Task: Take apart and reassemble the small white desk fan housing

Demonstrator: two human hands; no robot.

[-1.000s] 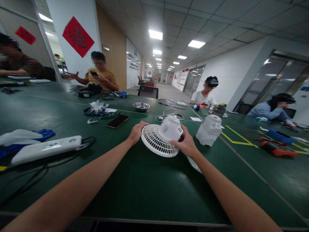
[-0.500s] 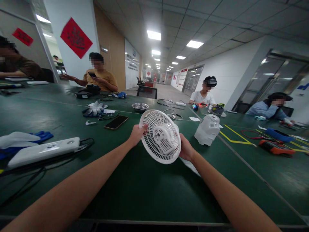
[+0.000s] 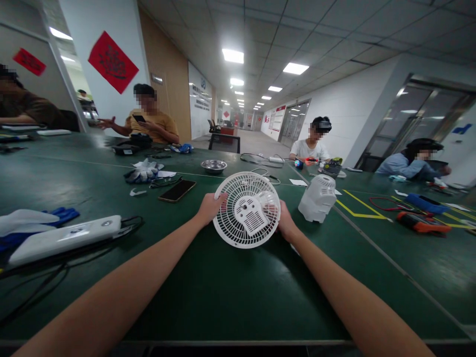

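A round white plastic fan grille (image 3: pixel 250 229) is held up over the green table, its slotted face turned toward me. At its centre sits a vented plate with small holes. My left hand (image 3: pixel 211 208) grips the left rim, thumb over the front. On the opposite side my right hand (image 3: pixel 286 221) is closed round the right edge; most of its fingers are hidden behind the grille. A white plastic housing (image 3: pixel 317 199) with vent slots stands on the table to the right of my right hand.
Left of my arms lie a white power bank-like device (image 3: pixel 67 239) with cables, and gloves (image 3: pixel 33 223). Ahead are a phone (image 3: pixel 177 190), a metal bowl (image 3: pixel 213 166) and more gloves (image 3: pixel 143 172). An orange multimeter-like device (image 3: pixel 423 222) lies right. Several people sit around the table (image 3: pixel 223 297).
The grille has turned to face me more squarely, its right side swinging round. Both hands keep their hold. The view has shifted slightly.
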